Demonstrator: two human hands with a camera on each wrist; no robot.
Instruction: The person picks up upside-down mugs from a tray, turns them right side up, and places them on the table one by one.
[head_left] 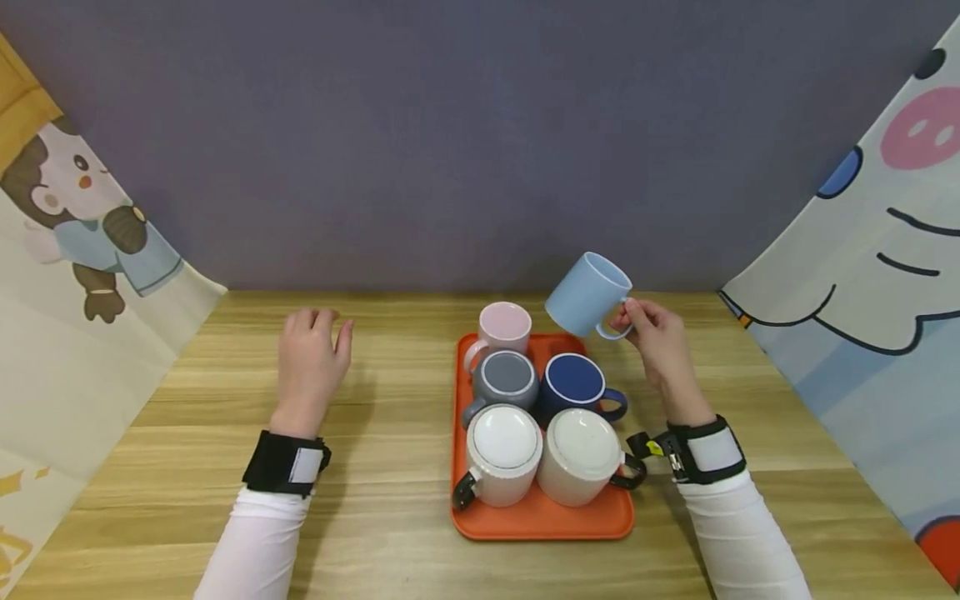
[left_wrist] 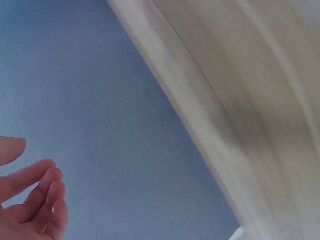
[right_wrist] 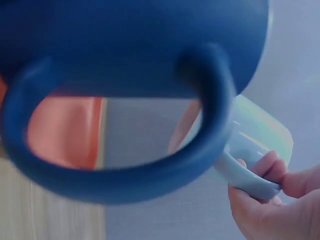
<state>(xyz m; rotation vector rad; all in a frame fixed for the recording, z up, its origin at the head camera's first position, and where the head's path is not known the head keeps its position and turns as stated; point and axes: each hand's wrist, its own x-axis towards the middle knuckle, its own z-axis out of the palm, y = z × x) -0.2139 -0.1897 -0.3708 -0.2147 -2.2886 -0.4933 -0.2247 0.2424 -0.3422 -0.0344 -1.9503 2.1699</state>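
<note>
My right hand [head_left: 660, 342] pinches the handle of a light blue mug [head_left: 581, 296], holding it tilted above the back right corner of the orange tray [head_left: 543, 523]. In the right wrist view, the fingers [right_wrist: 267, 165] curl round that handle. On the tray stand a pink mug [head_left: 506, 327], a grey mug [head_left: 507, 375], a dark blue mug [head_left: 573, 379] and two white mugs with black handles, one left [head_left: 504, 454] and one right [head_left: 581, 457]. The flat tops of the white mugs look like bases. My left hand [head_left: 311, 358] holds nothing, fingers loosely bent, left of the tray.
The wooden table [head_left: 397, 467] meets a grey-purple backdrop [head_left: 465, 150] behind the tray. Printed cloths hang at the left [head_left: 90, 350] and right [head_left: 862, 333]. The dark blue mug's handle [right_wrist: 125, 185] juts close to the right wrist camera.
</note>
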